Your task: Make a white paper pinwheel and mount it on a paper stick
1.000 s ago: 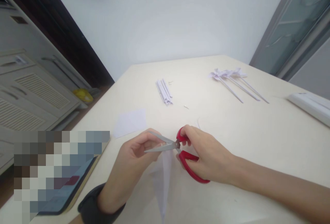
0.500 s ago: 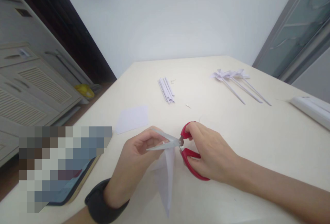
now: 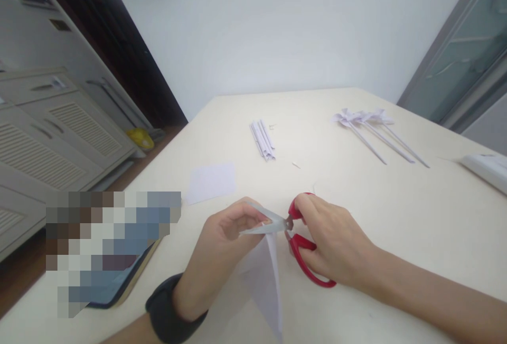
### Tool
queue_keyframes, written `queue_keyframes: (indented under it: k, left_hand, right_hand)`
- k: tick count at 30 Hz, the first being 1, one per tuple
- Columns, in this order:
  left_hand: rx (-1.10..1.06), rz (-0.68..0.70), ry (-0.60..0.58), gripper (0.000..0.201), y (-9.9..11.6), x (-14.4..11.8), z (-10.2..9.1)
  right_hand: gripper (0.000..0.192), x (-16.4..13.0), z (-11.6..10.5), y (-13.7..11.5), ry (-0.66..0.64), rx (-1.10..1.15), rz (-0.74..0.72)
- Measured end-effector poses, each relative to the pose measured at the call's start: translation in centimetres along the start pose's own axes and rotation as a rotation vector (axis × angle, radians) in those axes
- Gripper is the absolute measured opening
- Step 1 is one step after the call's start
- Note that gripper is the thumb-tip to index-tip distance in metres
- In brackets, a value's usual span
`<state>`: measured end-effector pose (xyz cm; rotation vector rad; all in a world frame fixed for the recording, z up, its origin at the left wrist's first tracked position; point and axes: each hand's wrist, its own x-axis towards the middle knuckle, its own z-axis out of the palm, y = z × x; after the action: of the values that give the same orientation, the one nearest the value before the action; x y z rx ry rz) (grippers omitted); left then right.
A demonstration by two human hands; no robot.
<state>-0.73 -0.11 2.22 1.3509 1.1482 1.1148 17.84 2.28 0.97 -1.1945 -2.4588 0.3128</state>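
My left hand (image 3: pixel 222 249) pinches a folded white paper (image 3: pixel 266 280) that hangs down toward me in a long point. My right hand (image 3: pixel 335 241) grips red-handled scissors (image 3: pixel 295 238), fingers through the loops. The metal blades are parted and point left, straddling the top of the folded paper just beside my left fingertips. A dark band sits on my left wrist. Both hands hover low over the cream table (image 3: pixel 396 207).
A small white paper square (image 3: pixel 210 182) lies left of my hands. A bundle of rolled paper sticks (image 3: pixel 262 139) lies farther back. Several paper pinwheels on sticks (image 3: pixel 374 130) lie at the back right. A tablet (image 3: pixel 119 280) rests at the left edge, a white object (image 3: pixel 487 170) at the right edge.
Both hands, scissors and paper stay together and have drifted slightly right in view as the camera shifted. The blades remain parted at the paper's top.
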Motion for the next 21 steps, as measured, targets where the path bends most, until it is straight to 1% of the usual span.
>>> queue_keyframes:
  k: [6,11,13,17,21]
  left_hand:
    - [0.029,-0.008,0.021,0.008,-0.07,-0.10,0.07]
    - [0.044,-0.017,0.005,0.013,0.28,-0.18,0.31]
    - [0.047,-0.020,0.017,0.013,0.44,-0.20,0.38]
    - [0.067,-0.012,0.058,0.008,0.37,-0.14,0.16]
    - [0.064,0.003,0.050,0.012,-0.02,-0.07,-0.31]
  right_hand:
    - [0.014,-0.04,-0.13,-0.10,-0.005,-0.035,0.016]
    - [0.011,-0.01,-0.34,-0.09,0.016,-0.074,0.011]
    - [0.011,0.03,-0.46,-0.04,0.033,-0.080,0.005]
    - [0.016,0.15,-0.73,0.06,0.057,-0.020,-0.004]
    - [0.019,0.17,-0.85,0.09,0.049,0.046,-0.006]
